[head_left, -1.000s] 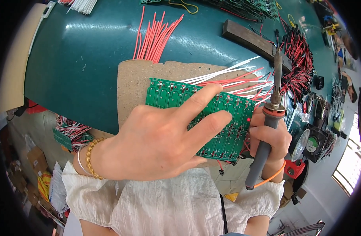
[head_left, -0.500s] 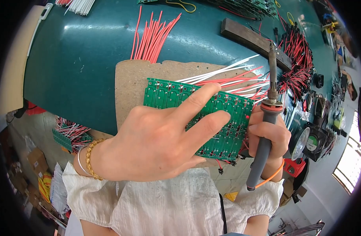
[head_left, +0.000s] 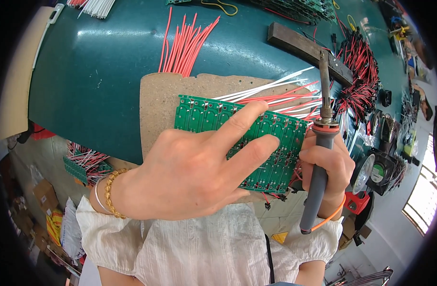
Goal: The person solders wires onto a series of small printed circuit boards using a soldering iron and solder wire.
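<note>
A green circuit board panel point(head_left: 271, 168) lies over a brown fibre board point(head_left: 157, 97), tilted down toward the right. Across its left and middle rests my left hand point(head_left: 192, 174), two fingers stretched apart over the panel and the thumb near its lower edge. What the other fingers do is hidden. My right hand point(head_left: 335, 164), beside the panel's right edge, is closed on a soldering iron point(head_left: 317, 188) with a dark grey handle and an orange cord. Its metal tip points away from me, toward a dark bar point(head_left: 294, 40). White and red wires point(head_left: 275, 97) stick out beyond the panel's far edge.
Red wires point(head_left: 187, 47) lie in a bundle on the green tabletop point(head_left: 85, 86) past the fibre board. At the right are a heap of red and black wires point(head_left: 359, 71) and a black fan point(head_left: 384, 172). More circuit boards point(head_left: 299, 9) are stacked at the far edge.
My right hand has tilted the soldering iron slightly, its tip shifting a little to the left. The panel and my left hand have hardly moved.
</note>
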`<state>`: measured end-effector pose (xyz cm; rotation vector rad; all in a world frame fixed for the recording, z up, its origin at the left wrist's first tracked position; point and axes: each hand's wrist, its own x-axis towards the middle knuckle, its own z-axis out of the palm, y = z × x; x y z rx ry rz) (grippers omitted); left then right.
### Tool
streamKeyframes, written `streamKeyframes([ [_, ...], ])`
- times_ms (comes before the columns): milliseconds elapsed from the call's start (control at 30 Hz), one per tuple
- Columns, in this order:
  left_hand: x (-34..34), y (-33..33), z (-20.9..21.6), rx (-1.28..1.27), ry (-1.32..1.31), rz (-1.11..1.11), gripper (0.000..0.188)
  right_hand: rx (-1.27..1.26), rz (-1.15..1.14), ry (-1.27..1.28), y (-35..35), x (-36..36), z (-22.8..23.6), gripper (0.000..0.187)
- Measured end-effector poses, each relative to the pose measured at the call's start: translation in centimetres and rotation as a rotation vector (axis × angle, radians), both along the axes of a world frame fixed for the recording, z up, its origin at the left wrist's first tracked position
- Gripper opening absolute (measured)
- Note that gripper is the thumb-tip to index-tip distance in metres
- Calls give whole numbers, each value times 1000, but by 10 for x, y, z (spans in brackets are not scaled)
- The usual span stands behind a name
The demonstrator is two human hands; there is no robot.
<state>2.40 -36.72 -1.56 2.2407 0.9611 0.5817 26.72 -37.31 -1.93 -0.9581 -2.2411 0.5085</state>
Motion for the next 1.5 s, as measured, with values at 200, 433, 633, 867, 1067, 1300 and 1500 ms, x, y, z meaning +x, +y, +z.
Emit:
streamKeyframes([
  [200,0,-1,-1,-3,-4,10,58,-69,-38,121,-5,2,-8,32],
  [433,0,-1,-1,-6,-4,8,58,-77,-20,192,-6,7,-16,32],
  [633,0,-1,0,-14,-4,5,58,-87,-20,265,-6,10,-22,32],
  [867,-2,-1,-1,-3,12,-4,58,-3,-18,274,-3,7,-24,34],
  [1067,-1,-1,0,0,21,-13,58,-20,-24,286,-5,9,-23,36],
  [1300,-2,0,0,-8,20,-3,58,-183,-7,212,-7,9,-14,42],
  [1500,-2,0,0,-4,20,-11,58,-187,-7,237,-7,9,-14,42],
])
